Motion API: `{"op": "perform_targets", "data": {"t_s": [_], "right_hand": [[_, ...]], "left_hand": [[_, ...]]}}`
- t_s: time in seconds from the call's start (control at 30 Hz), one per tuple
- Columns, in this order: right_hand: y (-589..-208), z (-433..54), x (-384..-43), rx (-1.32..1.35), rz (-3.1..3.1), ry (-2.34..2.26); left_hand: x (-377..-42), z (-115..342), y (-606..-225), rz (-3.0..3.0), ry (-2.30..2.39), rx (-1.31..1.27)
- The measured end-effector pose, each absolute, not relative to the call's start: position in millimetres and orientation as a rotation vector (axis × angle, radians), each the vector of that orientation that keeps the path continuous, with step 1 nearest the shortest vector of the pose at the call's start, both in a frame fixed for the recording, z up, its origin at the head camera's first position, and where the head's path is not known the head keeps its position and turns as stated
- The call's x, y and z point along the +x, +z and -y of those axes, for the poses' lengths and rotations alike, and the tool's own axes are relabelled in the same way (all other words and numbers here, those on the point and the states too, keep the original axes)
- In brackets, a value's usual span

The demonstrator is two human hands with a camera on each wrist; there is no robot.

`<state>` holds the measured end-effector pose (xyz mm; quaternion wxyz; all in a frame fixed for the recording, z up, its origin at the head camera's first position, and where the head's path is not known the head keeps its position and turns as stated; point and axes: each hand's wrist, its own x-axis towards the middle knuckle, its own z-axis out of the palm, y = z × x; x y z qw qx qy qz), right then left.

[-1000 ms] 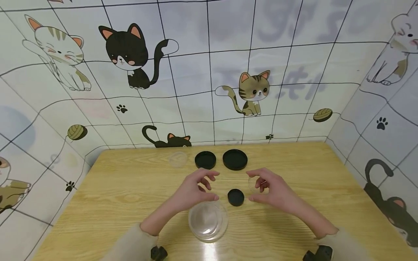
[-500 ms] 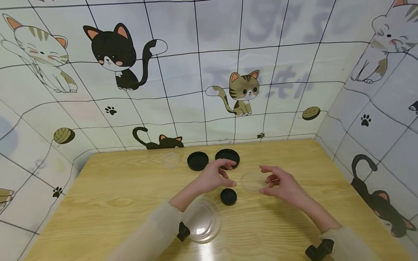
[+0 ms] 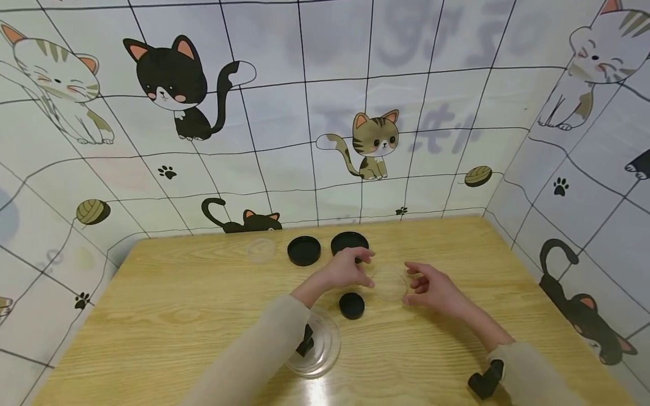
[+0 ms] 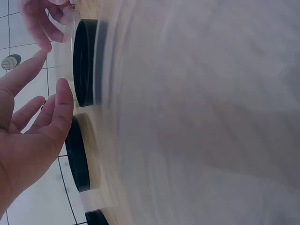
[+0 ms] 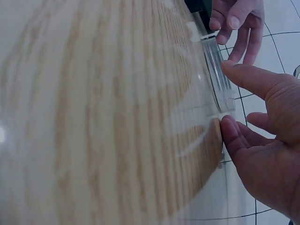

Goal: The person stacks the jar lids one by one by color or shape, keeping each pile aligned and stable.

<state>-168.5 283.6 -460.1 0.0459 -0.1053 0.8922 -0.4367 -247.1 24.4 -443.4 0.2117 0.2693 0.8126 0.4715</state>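
A clear round dish [image 3: 390, 283] lies on the wooden table between my two hands. My left hand [image 3: 349, 267] is at its left side, thumb and fingers spread apart beside the rim. On the other side, my right hand [image 3: 431, 288] has its fingertips close to the right rim, with thumb and fingers apart. In the right wrist view the dish [image 5: 218, 77] shows edge-on, just beyond the right fingertips. A small black round lid [image 3: 352, 306] lies just in front of the dish. The left hand partly covers a large black lid [image 3: 345, 239] behind it.
A medium black lid [image 3: 304, 251] and a faint clear disc [image 3: 261, 250] lie along the back of the table [image 3: 193, 293]. Nearer, under the left forearm, stand stacked clear round dishes [image 3: 327, 355]. A cat-patterned cloth [image 3: 284, 129] encloses the back and sides.
My left hand has moved right, from above the clear stack to the dish's left side. The clear dish, earlier at my right hand, now lies between both hands. The view has turned slightly right.
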Motion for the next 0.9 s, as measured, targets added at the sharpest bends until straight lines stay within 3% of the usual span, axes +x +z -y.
{"op": "perform_targets", "data": {"t_s": [0.9], "right_hand": [[-470, -283, -184, -0.292, -2.675, -1.321]], "left_hand": [[-251, -43, -460, -2.258, 1.282, 0.669]]}}
